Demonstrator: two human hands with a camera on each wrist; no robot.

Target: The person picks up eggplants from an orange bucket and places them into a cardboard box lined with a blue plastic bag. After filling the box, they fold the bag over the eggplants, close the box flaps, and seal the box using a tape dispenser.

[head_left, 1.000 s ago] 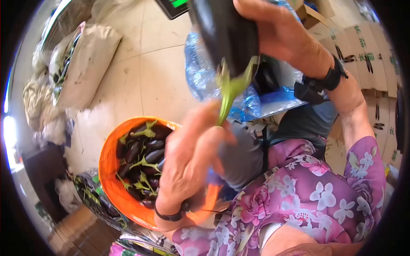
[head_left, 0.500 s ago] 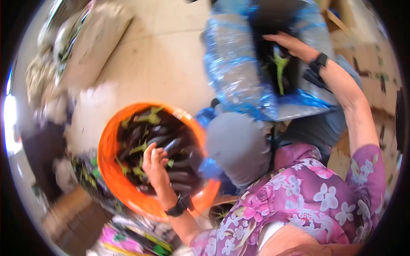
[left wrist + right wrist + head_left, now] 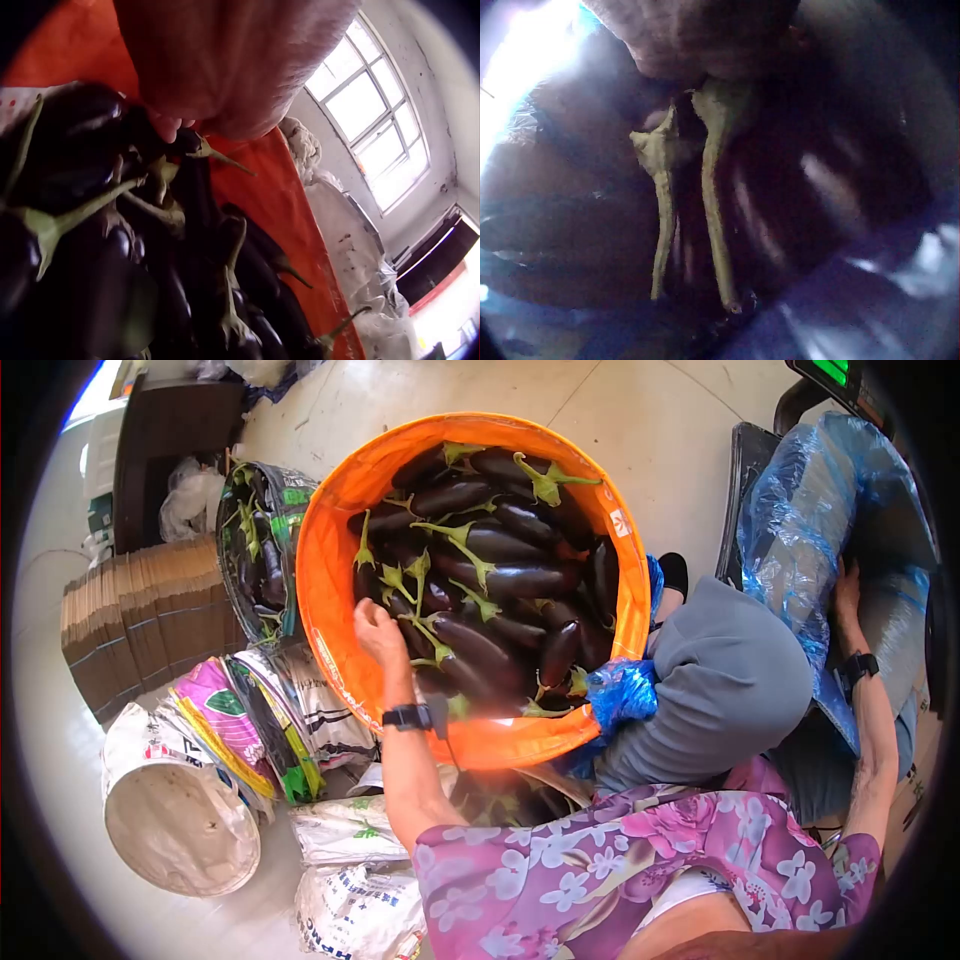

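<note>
Over the left part of an orange basket full of dark purple eggplants is my left hand, with its fingers loosely bent. In the left wrist view its fingertips are right beside an eggplant stem. My right hand reaches into a box lined with blue plastic film. Below that hand, in the right wrist view, lie eggplants with two green stems, one of them a long stem. The right fingers are mostly hidden, and I cannot tell whether they hold an eggplant.
A bent knee is between basket and lined box. Left of the basket are a dark bag of eggplants and stacked flat cardboard. Folded printed sacks and a white bucket are at lower left. A scale display glows green.
An eggplant went from between both hands into the lined box with the right hand. The left hand moved to the basket. The view has swung left, bringing the basket to the middle.
</note>
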